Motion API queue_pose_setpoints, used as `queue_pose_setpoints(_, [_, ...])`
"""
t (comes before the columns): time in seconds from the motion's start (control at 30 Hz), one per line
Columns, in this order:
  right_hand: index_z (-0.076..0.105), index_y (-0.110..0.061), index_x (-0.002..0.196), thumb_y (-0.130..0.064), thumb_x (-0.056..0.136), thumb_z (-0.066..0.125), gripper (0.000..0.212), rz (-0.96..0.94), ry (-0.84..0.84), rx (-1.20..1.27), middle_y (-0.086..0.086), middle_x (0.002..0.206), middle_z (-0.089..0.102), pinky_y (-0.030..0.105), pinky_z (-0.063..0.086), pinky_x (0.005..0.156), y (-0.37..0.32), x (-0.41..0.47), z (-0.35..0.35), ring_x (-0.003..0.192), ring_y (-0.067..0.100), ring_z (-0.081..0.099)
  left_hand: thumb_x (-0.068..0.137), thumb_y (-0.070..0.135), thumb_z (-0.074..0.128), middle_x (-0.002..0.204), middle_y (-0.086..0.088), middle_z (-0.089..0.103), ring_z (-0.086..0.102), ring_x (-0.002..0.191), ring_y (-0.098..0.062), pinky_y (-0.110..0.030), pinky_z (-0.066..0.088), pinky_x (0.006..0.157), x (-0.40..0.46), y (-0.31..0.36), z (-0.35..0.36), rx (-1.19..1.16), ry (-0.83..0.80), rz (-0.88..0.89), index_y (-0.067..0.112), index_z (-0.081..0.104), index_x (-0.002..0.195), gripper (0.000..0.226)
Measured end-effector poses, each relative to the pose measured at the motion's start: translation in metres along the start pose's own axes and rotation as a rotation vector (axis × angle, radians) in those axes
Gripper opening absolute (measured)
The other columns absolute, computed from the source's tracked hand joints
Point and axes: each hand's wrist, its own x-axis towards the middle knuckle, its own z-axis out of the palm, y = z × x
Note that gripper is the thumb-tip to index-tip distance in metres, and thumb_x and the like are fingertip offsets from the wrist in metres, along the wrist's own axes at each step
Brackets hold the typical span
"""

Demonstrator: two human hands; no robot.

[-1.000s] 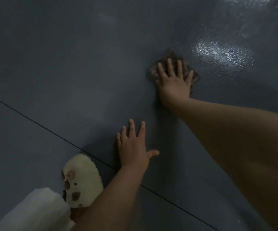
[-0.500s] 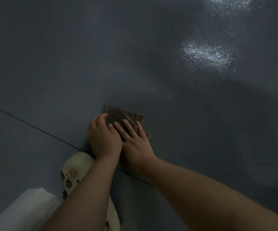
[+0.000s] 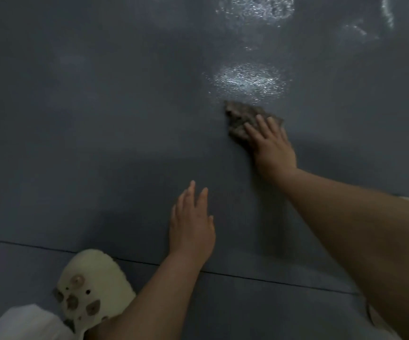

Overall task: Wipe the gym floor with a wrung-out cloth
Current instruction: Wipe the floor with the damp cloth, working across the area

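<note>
A crumpled brown-grey cloth (image 3: pixel 239 119) lies on the dark grey gym floor (image 3: pixel 100 119), right of centre. My right hand (image 3: pixel 271 146) presses flat on the cloth's near part with straight fingers, arm stretched forward. My left hand (image 3: pixel 192 224) rests flat on the bare floor nearer to me, fingers straight, well apart from the cloth. Part of the cloth is hidden under my right palm.
A thin dark seam (image 3: pixel 260 278) crosses the floor near my left wrist. A cream perforated clog (image 3: pixel 93 288) and a white trouser leg (image 3: pixel 19 322) sit at the bottom left. Shiny light patches (image 3: pixel 246 81) glint just beyond the cloth and at the top.
My right hand has pushed the cloth away from me and to the right, out from beside my left hand. My left hand stays on the floor, flat and on its own now.
</note>
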Motion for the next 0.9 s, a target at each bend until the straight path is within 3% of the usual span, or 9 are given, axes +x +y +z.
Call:
queue_pose_setpoints(0.1, [0.021,-0.029,0.150,-0.029,0.102,0.031,0.048,0.192,0.018,0.052,0.001,0.160,0.006,0.035,0.003,0.117,0.024,-0.022,-0.002,0.147,0.023,0.001,0.100,0.023,0.038,0.158,-0.002,-0.013,-0.004,0.146,-0.020,-0.035,0.001,0.117,-0.003,0.017,0.009,0.108,-0.105,0.019,0.021,0.001,0.152,0.064])
queue_pose_setpoints(0.2, [0.021,-0.031,0.150,-0.030,0.101,0.035,0.051,0.230,0.025,0.099,0.004,0.159,0.007,0.040,0.002,0.116,-0.001,-0.055,0.013,0.146,0.030,0.001,0.097,0.019,0.040,0.159,-0.003,-0.009,0.000,0.146,-0.020,-0.038,0.004,0.119,-0.004,0.024,0.014,0.170,-0.119,-0.015,0.020,0.003,0.152,0.066])
queue_pose_setpoints(0.37, [0.050,-0.027,0.136,-0.039,0.088,0.039,0.051,0.214,0.050,0.139,0.012,0.144,0.044,0.046,0.017,0.108,-0.056,-0.160,0.063,0.138,0.036,0.027,0.094,0.016,0.041,0.159,-0.003,0.001,0.008,0.145,-0.021,-0.035,0.006,0.118,-0.002,0.034,0.011,0.156,-0.064,-0.032,0.020,0.007,0.151,0.066])
queue_pose_setpoints(0.47, [0.017,-0.032,0.150,-0.045,0.085,0.037,0.069,0.227,-0.013,0.128,0.009,0.146,0.037,0.044,0.011,0.111,-0.070,-0.208,0.078,0.146,0.030,0.001,0.095,0.019,0.042,0.159,-0.002,-0.003,0.004,0.145,-0.021,-0.034,0.005,0.118,-0.001,0.048,0.013,0.135,-0.073,-0.001,0.021,0.006,0.151,0.067])
queue_pose_setpoints(0.53, [0.005,-0.034,0.151,-0.048,0.084,0.036,0.074,0.199,-0.016,0.115,0.007,0.148,0.033,0.043,0.007,0.112,-0.064,-0.203,0.076,0.146,0.029,-0.004,0.097,0.020,0.041,0.159,-0.002,-0.004,0.002,0.146,-0.020,-0.034,0.004,0.118,0.000,0.057,0.016,0.121,-0.070,0.012,0.022,0.006,0.151,0.064])
queue_pose_setpoints(0.63, [0.036,-0.036,0.142,-0.050,0.085,0.033,0.058,0.196,-0.020,0.085,0.006,0.146,0.044,0.043,0.009,0.110,-0.042,-0.167,0.060,0.139,0.032,0.024,0.096,0.018,0.041,0.159,-0.004,-0.007,0.001,0.146,-0.021,-0.033,0.004,0.117,0.003,0.066,0.021,0.121,-0.049,0.037,0.022,0.004,0.151,0.067])
queue_pose_setpoints(0.7, [0.037,-0.038,0.142,-0.052,0.090,0.021,0.056,0.208,0.000,0.050,0.005,0.153,0.030,0.043,0.004,0.112,-0.022,-0.130,0.043,0.142,0.033,0.021,0.095,0.018,0.043,0.158,-0.006,-0.010,0.000,0.146,-0.022,-0.033,0.005,0.117,0.005,0.069,0.023,0.150,-0.052,0.053,0.022,-0.003,0.151,0.073])
queue_pose_setpoints(0.77, [0.016,-0.040,0.149,-0.052,0.096,0.012,0.054,0.230,-0.040,0.054,0.001,0.160,0.002,0.043,-0.006,0.114,0.005,-0.091,0.025,0.146,0.029,-0.003,0.094,0.030,0.050,0.158,-0.009,-0.013,-0.002,0.146,-0.025,-0.035,0.006,0.117,0.007,0.071,0.024,0.191,-0.095,0.055,0.023,-0.009,0.150,0.082])
queue_pose_setpoints(0.9, [0.007,-0.040,0.150,-0.047,0.100,0.022,0.052,0.355,-0.063,0.075,-0.001,0.160,-0.007,0.043,-0.002,0.117,0.071,-0.041,-0.007,0.146,0.025,-0.010,0.075,0.060,0.066,0.155,-0.014,-0.020,-0.006,0.146,-0.029,-0.041,0.004,0.117,0.009,0.082,0.027,0.381,-0.239,0.061,0.027,-0.018,0.148,0.116])
